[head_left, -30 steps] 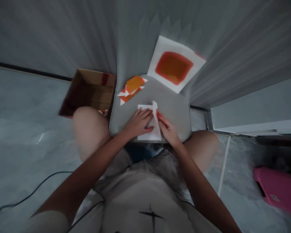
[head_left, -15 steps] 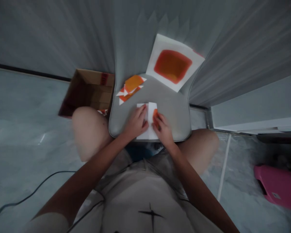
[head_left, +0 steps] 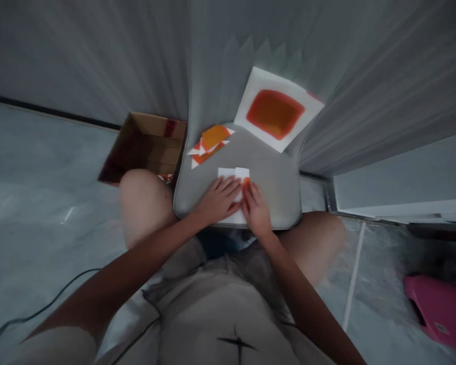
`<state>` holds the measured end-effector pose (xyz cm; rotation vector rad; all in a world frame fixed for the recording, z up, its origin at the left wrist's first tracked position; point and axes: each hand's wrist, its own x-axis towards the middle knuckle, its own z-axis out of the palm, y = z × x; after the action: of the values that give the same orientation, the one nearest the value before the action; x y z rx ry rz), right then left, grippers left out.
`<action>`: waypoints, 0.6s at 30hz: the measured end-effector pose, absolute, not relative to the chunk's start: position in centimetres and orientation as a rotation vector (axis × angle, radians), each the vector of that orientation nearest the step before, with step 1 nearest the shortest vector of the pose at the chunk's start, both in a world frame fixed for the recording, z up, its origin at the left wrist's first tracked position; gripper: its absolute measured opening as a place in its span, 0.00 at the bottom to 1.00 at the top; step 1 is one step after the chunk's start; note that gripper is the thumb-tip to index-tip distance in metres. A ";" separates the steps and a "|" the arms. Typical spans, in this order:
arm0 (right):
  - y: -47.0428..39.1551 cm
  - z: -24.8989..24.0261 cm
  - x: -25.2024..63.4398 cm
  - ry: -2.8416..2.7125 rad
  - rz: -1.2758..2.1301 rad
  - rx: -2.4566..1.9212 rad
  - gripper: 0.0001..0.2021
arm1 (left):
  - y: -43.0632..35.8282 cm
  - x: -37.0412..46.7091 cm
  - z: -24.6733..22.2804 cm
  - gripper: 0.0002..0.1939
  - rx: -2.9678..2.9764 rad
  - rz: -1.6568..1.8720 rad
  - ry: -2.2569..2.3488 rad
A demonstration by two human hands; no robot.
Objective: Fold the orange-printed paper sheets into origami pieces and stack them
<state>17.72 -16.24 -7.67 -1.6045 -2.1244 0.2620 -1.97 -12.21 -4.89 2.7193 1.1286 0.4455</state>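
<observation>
A folded white sheet of paper (head_left: 242,172) with an orange patch at its right edge lies near the front of a grey chair seat (head_left: 281,190). My left hand (head_left: 221,198) rests flat across the paper's middle, fingers stretched out and slightly apart. At the right edge, my right hand (head_left: 256,207) grips the paper with fingers bent close together; its fingertips partly cover the orange patch. Folded orange-and-white paper pieces (head_left: 214,136) lie in an overlapping pile further back on the left of the seat.
A larger white sheet with an orange square (head_left: 276,112) leans at the seat's back right. Left of the chair stands an open cardboard box (head_left: 152,123). A pink plastic object (head_left: 441,309) sits on the floor at right, and a dark cable (head_left: 53,299) runs at lower left.
My left hand has slid right across the paper, over its middle crease, closer to my right hand. My right hand stays at the right edge. The whole view has shifted slightly.
</observation>
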 end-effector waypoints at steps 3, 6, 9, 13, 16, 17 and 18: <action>-16.2 -7.8 17.7 -2.173 0.237 -1.626 0.26 | -12.2 -1.8 -5.1 0.30 2.715 0.470 1.196; -16.0 -7.9 17.6 -2.173 0.252 -1.647 0.26 | -12.1 -1.1 -4.6 0.27 2.688 0.511 1.273; -16.0 -8.1 17.6 -2.176 0.267 -1.632 0.26 | -11.3 0.1 -3.4 0.25 2.719 0.586 1.205; -16.1 -8.1 17.5 -2.170 0.247 -1.622 0.25 | -9.3 1.4 -2.7 0.26 2.807 0.561 0.976; -16.1 -7.7 17.3 -2.175 0.227 -1.637 0.23 | -7.7 1.5 -3.8 0.28 2.801 0.429 0.880; -16.1 -7.4 17.2 -2.182 0.222 -1.644 0.23 | -7.2 1.4 -4.2 0.29 2.791 0.385 0.862; -16.1 -7.2 17.1 -2.192 0.218 -1.652 0.23 | -6.8 1.2 -4.6 0.29 2.783 0.349 0.854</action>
<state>17.11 -16.12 -7.20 -1.6518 -2.1917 0.2178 1.23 -6.76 -4.61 2.7834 0.8535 0.3488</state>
